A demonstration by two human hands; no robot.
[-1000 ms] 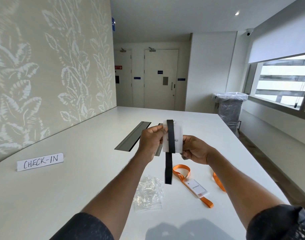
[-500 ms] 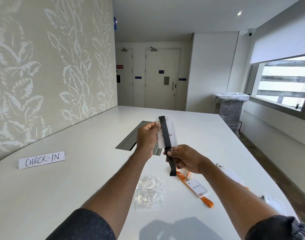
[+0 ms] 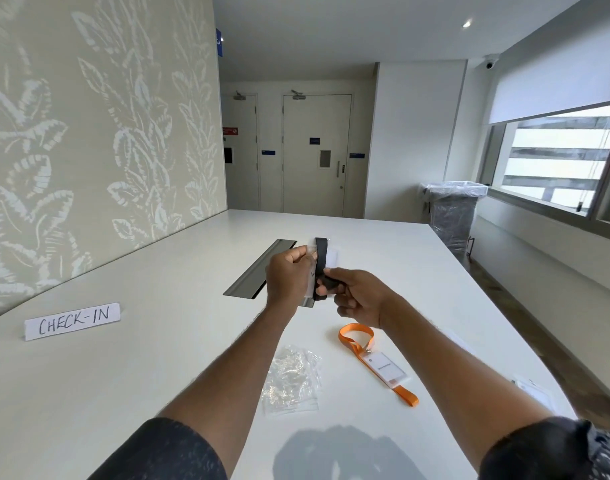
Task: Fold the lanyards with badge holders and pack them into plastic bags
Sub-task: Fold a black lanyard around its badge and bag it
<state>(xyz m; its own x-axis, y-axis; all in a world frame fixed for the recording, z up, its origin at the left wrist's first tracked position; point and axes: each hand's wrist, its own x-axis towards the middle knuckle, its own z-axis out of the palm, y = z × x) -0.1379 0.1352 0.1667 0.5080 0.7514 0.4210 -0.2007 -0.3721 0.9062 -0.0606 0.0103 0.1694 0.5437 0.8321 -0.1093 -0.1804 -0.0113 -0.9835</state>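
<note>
Pinching the badge holder (image 3: 326,259) in the left hand (image 3: 287,276) while the right hand (image 3: 357,296) gripped the bunched black lanyard (image 3: 321,258), the person risked the strap springing loose if either hold slackened.

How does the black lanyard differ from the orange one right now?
The black lanyard is held above the table, wrapped over its badge holder between the left hand and right hand; the orange lanyard lies untouched on the table. Black is bunched short; orange stretches out in a loop. Both carry white badge holders.
</note>
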